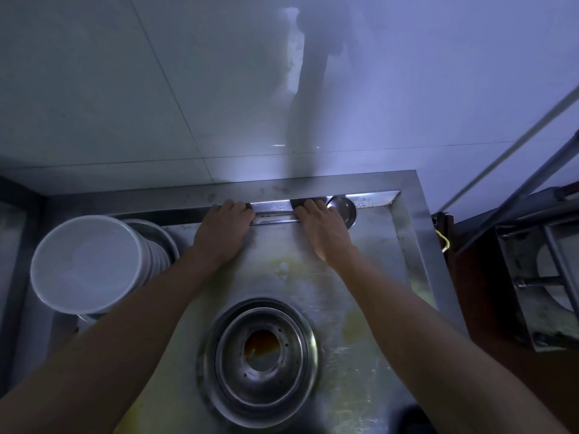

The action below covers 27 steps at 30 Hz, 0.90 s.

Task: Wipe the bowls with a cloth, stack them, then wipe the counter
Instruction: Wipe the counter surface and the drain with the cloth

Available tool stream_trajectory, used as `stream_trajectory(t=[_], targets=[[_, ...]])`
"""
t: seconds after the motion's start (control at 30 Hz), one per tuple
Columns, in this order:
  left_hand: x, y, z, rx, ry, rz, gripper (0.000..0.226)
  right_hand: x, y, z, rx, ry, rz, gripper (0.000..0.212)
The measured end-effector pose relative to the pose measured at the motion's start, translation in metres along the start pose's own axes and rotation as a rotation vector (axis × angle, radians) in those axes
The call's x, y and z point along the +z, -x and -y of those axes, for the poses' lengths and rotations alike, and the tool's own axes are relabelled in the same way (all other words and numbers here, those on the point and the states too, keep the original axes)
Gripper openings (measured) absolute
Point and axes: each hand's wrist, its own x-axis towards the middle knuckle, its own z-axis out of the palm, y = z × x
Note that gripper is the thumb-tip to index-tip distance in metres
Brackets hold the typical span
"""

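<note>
With the bowls [86, 264] stacked clear at 9 o'clock, we press both hands, left [224, 228] and right [319, 228], at 12 o'clock, fingers curled over dark cloth [299, 203] to wipe the bench [369, 355] back edge.

White bowls [84, 264], steel-grey counter [369, 355] w/ yellow stains, dark cloth [300, 203].

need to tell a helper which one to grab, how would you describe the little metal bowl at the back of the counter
Start at the steel counter and follow it to the back ledge under the wall. Just right of the right hand, in the far right corner, sits the small steel bowl. It is single, shiny metal, unlike the tall stack of white bowls far left.
</note>
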Motion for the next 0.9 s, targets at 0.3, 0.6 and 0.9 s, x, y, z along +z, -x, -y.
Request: stream_trajectory(t=[0.3,0.6,0.9], targets=[[-0.01,0.011,-0.009,-0.014,0.102,-0.031,0.018,0.005,0.016,0.0,0.076,-0.046,-0.043,0.036],[-0.023,0.049,-0.073,-0.029,0.271,0.024,0.032,0.007,0.101,0.017,0.221,-0.287,-0.242,0.038],[-0.021,0.096,-0.204,0.182,0.39,0.126,0.031,0.03,0.293,0.01,0.583,-0.324,-0.087,0.038]])
